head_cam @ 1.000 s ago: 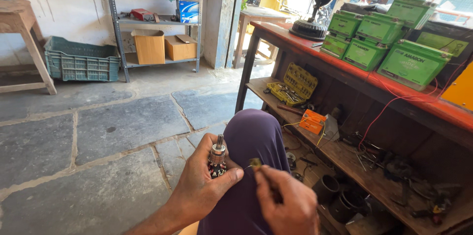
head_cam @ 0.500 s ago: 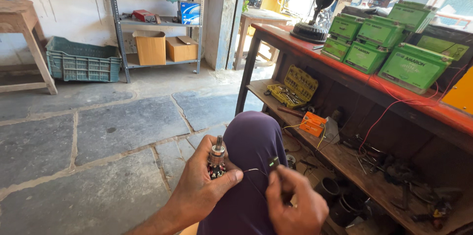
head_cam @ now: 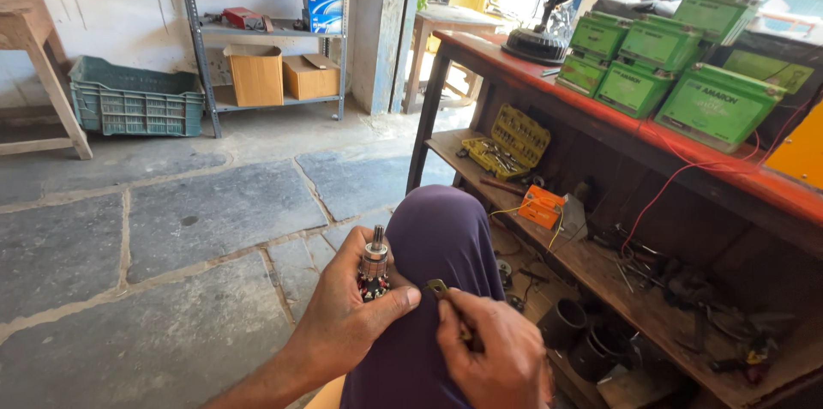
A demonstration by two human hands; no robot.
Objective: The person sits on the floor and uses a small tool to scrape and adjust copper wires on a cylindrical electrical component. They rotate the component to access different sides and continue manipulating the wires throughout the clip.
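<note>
Near the bottom centre, above a purple-clad knee (head_cam: 433, 263), the left hand (head_cam: 347, 319) is wrapped around a small motor armature with a steel shaft and copper windings (head_cam: 374, 263), held upright. Just right of it, the right hand (head_cam: 497, 349) pinches a thin brass-coloured metal tool (head_cam: 437, 288), tip close to the armature. Green boxes (head_cam: 677, 66) sit far right on a red-topped wooden workbench (head_cam: 549, 83).

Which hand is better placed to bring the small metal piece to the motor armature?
The right hand, probably. It already pinches the small metal piece just beside the motor armature. The left hand is wrapped around the armature, holding it upright over the knee.
</note>
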